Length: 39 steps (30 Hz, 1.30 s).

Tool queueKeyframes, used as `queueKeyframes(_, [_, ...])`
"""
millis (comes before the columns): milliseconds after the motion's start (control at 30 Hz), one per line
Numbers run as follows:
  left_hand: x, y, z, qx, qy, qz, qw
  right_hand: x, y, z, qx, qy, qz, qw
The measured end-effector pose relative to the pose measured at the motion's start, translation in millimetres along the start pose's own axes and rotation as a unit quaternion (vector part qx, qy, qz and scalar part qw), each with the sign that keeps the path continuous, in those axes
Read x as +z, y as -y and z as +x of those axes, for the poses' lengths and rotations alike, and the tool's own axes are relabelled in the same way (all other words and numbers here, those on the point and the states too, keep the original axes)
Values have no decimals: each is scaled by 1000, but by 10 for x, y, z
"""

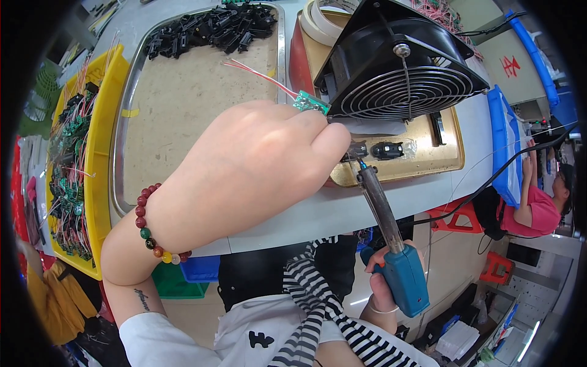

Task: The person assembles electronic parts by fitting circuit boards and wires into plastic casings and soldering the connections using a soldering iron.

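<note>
My left hand point(263, 153), closed and seen from its back, is over the tray edge near the fan. A small green circuit board point(312, 103) with red and white wires sticks out beyond its knuckles; the gripping fingertips are hidden. My right hand point(382, 278) is wrapped round the handle of a teal soldering gun point(406, 281). Its long metal barrel points up and away, and the tip is close to my left fingers. Beside the tip, a small black plastic housing point(387, 150) lies on a gold-coloured tray point(449, 156); another dark piece beside it is partly covered by my left hand.
A black fan point(403, 67) with a wire guard stands over the gold tray. Black plastic parts point(214, 27) are heaped in a metal tray point(165, 116). A yellow bin point(101, 165) of wired boards stands left. Cables hang at right, where another person point(535, 211) sits.
</note>
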<state>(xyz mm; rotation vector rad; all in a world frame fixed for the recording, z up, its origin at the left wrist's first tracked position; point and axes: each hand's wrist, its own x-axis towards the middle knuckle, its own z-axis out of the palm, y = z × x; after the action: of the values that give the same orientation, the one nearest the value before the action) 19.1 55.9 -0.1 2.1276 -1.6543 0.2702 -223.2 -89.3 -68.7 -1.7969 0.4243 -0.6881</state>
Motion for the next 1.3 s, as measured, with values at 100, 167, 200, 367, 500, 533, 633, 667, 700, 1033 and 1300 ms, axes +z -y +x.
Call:
queueKeyframes(100, [-2,-4,-3,1,-4,2,1000,-28,-15,-8,-4,12,-9,1000])
queueKeyframes(167, [-8,-5,-1,2,-6,2,1000,-41,-24,-13,-16,26,-27,999])
queueKeyframes(200, [-6,-2,0,4,-3,7,1000,-30,-21,-10,-16,26,-27,999])
queueKeyframes(367, [-12,-3,-8,4,1,23,1000,-19,-58,-85,22,-7,63,998])
queueKeyframes(500, [-14,1,-5,8,5,27,1000,-21,-77,-126,34,-26,111,993])
queueKeyframes(533, [-15,2,-7,8,9,34,999,-15,-83,-120,32,-30,108,993])
queueKeyframes(633, [-10,3,-1,9,4,24,1000,-15,-102,-122,30,-33,109,993])
queueKeyframes(667, [-4,4,-1,9,4,24,1000,-20,-111,-125,30,-34,112,993])
queueKeyframes(700, [2,5,-1,9,0,20,1000,-28,-124,-129,30,-34,113,993])
queueKeyframes(1033, [6,-4,4,5,-3,11,1000,-29,-120,-122,44,-57,120,990])
queueKeyframes(1300, [15,1,7,10,-12,8,1000,-45,-145,-149,46,-72,120,989])
